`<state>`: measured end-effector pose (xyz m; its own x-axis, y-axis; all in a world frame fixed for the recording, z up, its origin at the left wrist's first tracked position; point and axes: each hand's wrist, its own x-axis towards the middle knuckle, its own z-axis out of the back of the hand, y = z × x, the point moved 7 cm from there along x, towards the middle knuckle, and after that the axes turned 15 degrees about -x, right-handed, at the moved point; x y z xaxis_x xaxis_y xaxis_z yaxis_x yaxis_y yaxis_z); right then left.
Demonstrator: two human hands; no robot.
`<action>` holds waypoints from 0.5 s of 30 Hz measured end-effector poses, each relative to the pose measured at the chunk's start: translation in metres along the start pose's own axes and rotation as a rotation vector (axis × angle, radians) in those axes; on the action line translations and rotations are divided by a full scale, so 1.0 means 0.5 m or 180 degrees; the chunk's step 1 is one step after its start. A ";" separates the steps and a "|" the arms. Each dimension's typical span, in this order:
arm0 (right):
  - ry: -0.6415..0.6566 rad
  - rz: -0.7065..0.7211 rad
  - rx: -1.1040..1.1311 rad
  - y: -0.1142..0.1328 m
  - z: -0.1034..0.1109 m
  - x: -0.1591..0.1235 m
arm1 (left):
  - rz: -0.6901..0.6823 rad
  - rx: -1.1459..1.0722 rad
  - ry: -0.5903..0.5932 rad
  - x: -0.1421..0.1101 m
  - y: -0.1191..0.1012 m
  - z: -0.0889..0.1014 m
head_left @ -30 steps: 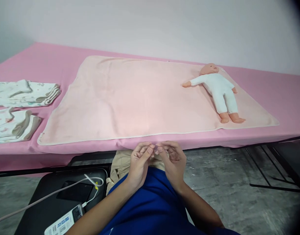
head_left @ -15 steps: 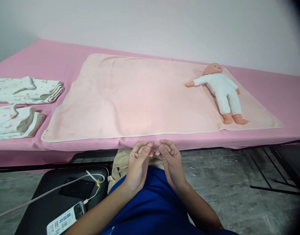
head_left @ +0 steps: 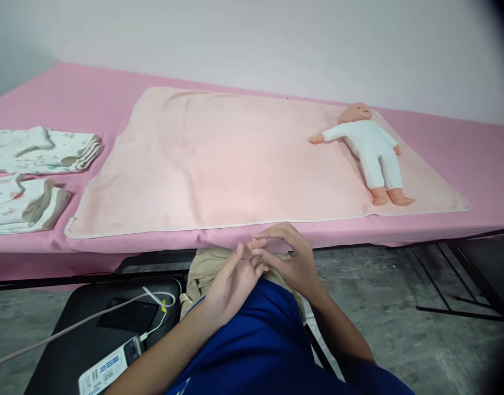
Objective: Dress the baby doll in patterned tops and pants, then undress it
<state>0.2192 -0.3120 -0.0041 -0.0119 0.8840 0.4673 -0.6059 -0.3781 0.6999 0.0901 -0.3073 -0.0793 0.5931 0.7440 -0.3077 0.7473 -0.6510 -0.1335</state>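
My left hand (head_left: 236, 282) is held palm up over my lap with its fingers stretched out, holding no object. Over its fingertips comes my right hand (head_left: 292, 260), whose thumb and fingers close around the left fingers. Both are just in front of the bed's near edge. Beyond them a pale pink mat (head_left: 227, 164) lies flat on the pink bed sheet (head_left: 436, 142). On the mat's right part a baby doll (head_left: 373, 148) in a white suit lies on its back, arms spread.
Two folded piles of printed white cloth, the far one (head_left: 41, 151) and the near one (head_left: 25, 206), lie at the left. A black seat (head_left: 71, 329) beside me carries a power bank (head_left: 109, 365), a dark phone-like slab (head_left: 128, 314) and a cable (head_left: 71, 332). Metal legs (head_left: 461, 312) stand right.
My hands were side by side with fingertips curled inward. My left hand has opened palm up, and my right has come over onto its fingers. The view has shifted slightly.
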 end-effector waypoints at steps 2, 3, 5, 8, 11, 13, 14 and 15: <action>0.0071 0.0293 -0.0182 0.006 0.015 0.011 | 0.0174 0.0066 0.0128 -0.001 0.003 0.003; 0.0132 0.0399 -0.0283 0.007 0.019 0.015 | 0.0240 0.0119 0.0176 -0.001 0.003 0.006; 0.0267 0.0526 -0.0477 0.006 0.022 0.016 | 0.0301 0.0265 0.0217 0.001 0.000 0.014; 0.0355 0.0585 -0.0607 -0.001 0.019 0.009 | 0.0348 0.0482 0.0208 0.005 -0.005 0.034; 0.0373 0.0526 -0.0590 -0.015 0.009 0.001 | 0.0404 0.0758 0.0151 0.010 -0.010 0.060; 0.0323 0.0356 -0.0509 -0.031 0.004 -0.002 | 0.0379 0.0986 0.0085 0.012 -0.015 0.075; 0.0306 0.0218 -0.0430 -0.041 0.003 -0.002 | 0.0371 0.1053 0.0053 0.012 -0.017 0.080; 0.0291 0.0046 -0.0322 -0.052 0.002 -0.003 | 0.0374 0.1063 0.0029 0.010 -0.019 0.083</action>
<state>0.2358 -0.3038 -0.0223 -0.0907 0.9018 0.4225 -0.6822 -0.3654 0.6333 0.0738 -0.3037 -0.1187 0.6730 0.6615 -0.3309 0.5355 -0.7444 -0.3990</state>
